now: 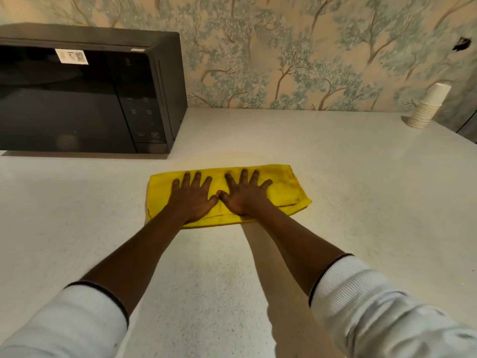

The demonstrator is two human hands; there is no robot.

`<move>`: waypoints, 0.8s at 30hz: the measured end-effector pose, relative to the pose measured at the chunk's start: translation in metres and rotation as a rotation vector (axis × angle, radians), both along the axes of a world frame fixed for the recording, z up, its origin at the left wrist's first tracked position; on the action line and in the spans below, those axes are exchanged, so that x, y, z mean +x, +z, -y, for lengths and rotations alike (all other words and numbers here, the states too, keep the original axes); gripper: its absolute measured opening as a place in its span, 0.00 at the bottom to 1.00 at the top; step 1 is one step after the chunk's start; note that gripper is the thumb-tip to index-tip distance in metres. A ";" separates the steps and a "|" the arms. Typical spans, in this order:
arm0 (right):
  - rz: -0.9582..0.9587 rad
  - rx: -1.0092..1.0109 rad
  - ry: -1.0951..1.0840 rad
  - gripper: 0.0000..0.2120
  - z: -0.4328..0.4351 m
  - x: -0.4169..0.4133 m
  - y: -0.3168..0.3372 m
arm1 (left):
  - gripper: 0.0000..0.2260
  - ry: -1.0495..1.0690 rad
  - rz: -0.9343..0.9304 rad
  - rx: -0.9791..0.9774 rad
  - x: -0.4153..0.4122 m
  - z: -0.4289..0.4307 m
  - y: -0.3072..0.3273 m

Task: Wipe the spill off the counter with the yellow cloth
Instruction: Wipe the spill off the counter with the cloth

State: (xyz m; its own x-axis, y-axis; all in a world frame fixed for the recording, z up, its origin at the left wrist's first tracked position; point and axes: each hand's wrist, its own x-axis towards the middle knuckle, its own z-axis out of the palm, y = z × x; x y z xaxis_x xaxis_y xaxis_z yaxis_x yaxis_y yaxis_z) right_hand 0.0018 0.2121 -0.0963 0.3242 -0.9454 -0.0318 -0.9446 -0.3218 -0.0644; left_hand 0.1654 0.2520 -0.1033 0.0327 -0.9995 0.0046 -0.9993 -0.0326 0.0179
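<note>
both hands lie flat, palms down, fingers spread, pressing on the yellow cloth (284, 188) w/o gripping it. left hand (192, 196) covers the cloth's left-centre part, right hand (245, 193) sits just beside it, thumbs nearly touching at the middle. fingertips point away from the person, twd the wall. white sleeves w/ dark cuff trim are pushed up both forearms.

cloth is folded into a long strip; long axis runs left-right across the view, far-right corner tilted a bit further from the person. its right third sticks out bare past the right hand, a shorter bit shows left of the left hand. it lies on the speckled white counter (361, 177), abt mid-depth.

black microwave (85, 96) stands far left by the wall, well apart from the cloth. stack of paper cups (428, 105) sits far right. no spill can be made out.
</note>
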 end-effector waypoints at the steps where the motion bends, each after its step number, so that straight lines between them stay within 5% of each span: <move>1: 0.000 -0.002 0.012 0.38 -0.007 0.002 0.000 | 0.32 0.006 0.001 0.001 0.003 -0.007 -0.001; 12: 0.015 -0.033 -0.004 0.38 -0.073 -0.047 -0.011 | 0.37 -0.045 0.003 -0.010 -0.037 -0.063 -0.013; 24: 0.028 -0.019 -0.145 0.40 -0.024 -0.081 -0.008 | 0.35 -0.119 -0.009 0.011 -0.076 -0.008 -0.002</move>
